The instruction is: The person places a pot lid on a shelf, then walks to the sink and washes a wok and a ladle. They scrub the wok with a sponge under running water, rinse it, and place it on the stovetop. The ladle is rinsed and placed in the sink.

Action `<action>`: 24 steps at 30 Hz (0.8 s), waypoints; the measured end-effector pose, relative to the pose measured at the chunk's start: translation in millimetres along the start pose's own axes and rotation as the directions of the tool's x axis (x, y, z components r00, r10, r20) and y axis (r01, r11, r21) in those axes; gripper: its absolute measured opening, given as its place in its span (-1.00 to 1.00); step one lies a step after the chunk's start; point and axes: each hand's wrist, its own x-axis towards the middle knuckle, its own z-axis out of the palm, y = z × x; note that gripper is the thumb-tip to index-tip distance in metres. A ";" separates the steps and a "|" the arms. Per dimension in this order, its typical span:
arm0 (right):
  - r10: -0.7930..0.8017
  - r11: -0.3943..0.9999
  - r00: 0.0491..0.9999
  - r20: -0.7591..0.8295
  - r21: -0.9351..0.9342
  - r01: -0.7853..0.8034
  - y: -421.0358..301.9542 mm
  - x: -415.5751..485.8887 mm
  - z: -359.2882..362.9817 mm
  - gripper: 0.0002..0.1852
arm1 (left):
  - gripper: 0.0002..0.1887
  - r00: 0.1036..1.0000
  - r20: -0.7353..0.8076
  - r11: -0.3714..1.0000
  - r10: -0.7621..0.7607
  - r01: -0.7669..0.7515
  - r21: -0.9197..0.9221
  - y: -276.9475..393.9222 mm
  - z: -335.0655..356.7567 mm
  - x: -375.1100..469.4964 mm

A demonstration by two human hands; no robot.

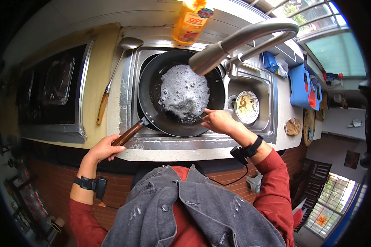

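Note:
A dark wok rests in the left basin of a steel sink, with foamy water inside. Near the foam's lower edge lies a grey, fuzzy clump that looks like a steel-wool scourer. My left hand grips the wok's wooden handle. Over the wok's lower right rim is my right hand, its fingers partly curled; whether it holds anything is unclear. The head of the steel faucet hangs over the wok's upper right. No water is seen running from it.
A patterned bowl sits in the right basin. A ladle with a wooden handle lies left of the sink, beside the stove. Behind the sink stands a yellow detergent bottle. A blue plastic holder is at the right.

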 end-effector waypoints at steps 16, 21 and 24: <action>-0.060 0.957 0.967 0.247 -0.260 0.126 20.8 115.6 30.2 -0.26 | -0.65 0.992 0.029 0.928 0.120 -0.102 -0.359 -36.3 -5.6 8.7; -0.188 0.977 0.920 0.343 0.160 0.140 -4.1 102.6 59.7 -0.17 | -0.59 0.993 0.033 0.900 0.116 -0.091 -0.427 -36.5 -3.7 9.1; -0.335 0.927 0.925 0.180 0.239 0.289 -26.3 122.3 70.1 -0.14 | -0.62 0.994 0.017 0.897 0.104 -0.087 -0.433 -33.1 -2.0 8.9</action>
